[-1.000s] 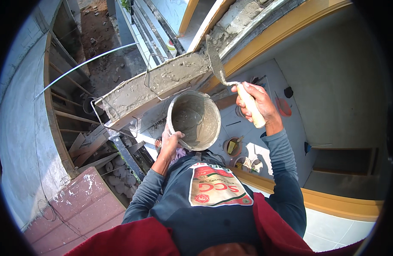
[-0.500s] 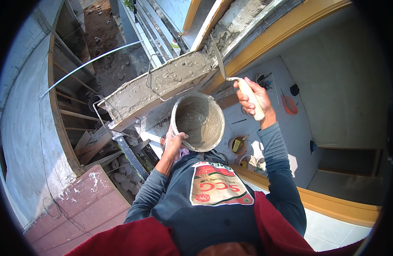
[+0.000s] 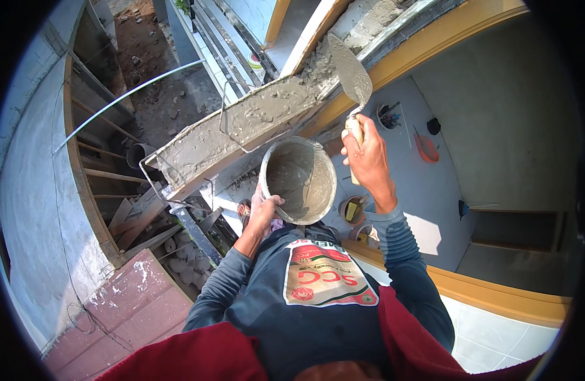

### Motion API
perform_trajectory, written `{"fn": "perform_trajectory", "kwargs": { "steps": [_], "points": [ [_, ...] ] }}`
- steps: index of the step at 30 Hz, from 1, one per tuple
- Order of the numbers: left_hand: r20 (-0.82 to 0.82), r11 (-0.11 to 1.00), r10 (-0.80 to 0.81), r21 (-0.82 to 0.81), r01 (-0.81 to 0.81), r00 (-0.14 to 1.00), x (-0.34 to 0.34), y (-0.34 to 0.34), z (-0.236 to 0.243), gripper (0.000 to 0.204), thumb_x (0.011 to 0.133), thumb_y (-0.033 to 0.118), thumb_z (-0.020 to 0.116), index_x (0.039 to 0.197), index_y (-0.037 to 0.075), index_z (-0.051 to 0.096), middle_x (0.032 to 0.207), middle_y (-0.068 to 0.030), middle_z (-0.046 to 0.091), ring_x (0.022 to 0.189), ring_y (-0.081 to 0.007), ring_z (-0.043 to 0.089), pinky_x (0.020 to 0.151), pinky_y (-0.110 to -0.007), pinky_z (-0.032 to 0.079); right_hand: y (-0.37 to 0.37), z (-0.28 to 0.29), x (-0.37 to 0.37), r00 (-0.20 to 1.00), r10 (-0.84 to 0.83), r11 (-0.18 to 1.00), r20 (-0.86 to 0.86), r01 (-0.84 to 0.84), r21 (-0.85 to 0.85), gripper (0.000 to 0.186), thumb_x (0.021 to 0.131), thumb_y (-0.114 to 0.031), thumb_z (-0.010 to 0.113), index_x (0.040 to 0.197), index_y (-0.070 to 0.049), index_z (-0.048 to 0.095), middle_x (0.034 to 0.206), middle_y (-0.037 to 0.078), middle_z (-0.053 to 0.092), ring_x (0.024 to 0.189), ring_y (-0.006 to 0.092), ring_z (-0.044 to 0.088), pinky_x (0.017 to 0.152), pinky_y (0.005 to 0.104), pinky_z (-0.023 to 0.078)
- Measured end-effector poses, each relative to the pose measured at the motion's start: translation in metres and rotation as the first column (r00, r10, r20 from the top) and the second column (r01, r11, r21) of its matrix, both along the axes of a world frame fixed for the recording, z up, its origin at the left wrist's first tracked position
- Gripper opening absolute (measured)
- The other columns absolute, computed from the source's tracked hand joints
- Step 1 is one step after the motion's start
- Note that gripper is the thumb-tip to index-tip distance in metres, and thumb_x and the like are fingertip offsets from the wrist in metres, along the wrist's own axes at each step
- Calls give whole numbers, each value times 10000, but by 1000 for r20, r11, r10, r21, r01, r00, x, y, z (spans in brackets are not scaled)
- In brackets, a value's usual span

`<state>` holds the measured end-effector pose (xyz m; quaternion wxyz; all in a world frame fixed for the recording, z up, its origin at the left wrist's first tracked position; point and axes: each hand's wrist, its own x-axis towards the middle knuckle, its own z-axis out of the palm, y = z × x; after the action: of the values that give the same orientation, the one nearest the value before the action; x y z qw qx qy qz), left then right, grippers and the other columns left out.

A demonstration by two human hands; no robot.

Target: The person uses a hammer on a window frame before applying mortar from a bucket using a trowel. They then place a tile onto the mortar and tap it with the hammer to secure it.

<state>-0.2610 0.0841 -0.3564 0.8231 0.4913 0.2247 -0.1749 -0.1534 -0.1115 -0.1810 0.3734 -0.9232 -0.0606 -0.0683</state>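
Observation:
My left hand [image 3: 262,211] grips the near left rim of a round bucket [image 3: 329,190], its thumb over the edge. Grey wet mortar [image 3: 292,181] coats the bucket's inside and lies at its bottom. My right hand [image 3: 367,155] is wrapped round the wooden handle of a pointed trowel [image 3: 351,71], whose mortar-smeared blade shows its broad face. The blade is over the far right end of a long wooden formwork [image 3: 207,166]. Wet mortar [image 3: 242,119] fills that formwork, and bent wire ties [image 3: 222,120] loop across it.
Far below on the right, a tiled floor [image 3: 426,228] holds small buckets [image 3: 353,211] and an orange basin [image 3: 426,148]. A yellow-painted beam [image 3: 426,54] runs along the opening. At left are a curved wall [image 3: 35,165], a thin pale pipe [image 3: 127,94] and reddish roofing [image 3: 124,305].
The trowel has turned from edge-on to showing its broad face, and its blade has shifted right. My right hand has rotated and moved slightly left. My left hand still holds the bucket.

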Motion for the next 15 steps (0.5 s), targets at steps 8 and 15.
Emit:
{"fn": "perform_trajectory", "kwargs": {
  "steps": [8, 15],
  "points": [
    [-7, 1000, -25, -17, 25, 1000, 3, 6, 6, 715, 734, 31, 588, 1428, 76, 419, 1011, -111, 634, 714, -191, 641, 442, -273, 503, 3, 2, 6, 993, -62, 997, 105, 66, -33, 365, 946, -156, 587, 1246, 50, 561, 776, 101, 588, 632, 161, 552, 533, 304, 450],
    [-5, 998, -62, -29, 62, 998, 6, 11, 10, 810, 714, -58, 542, 1498, 60, 373, 1187, -128, 617, 943, -222, 626, 708, -326, 563, 20, 13, 0, 998, 8, 986, 67, 3, -168, 371, 914, -138, 603, 1198, 99, 570, 982, 302, 649, 915, 451, 647, 827, 427, 504]
  ]
}}
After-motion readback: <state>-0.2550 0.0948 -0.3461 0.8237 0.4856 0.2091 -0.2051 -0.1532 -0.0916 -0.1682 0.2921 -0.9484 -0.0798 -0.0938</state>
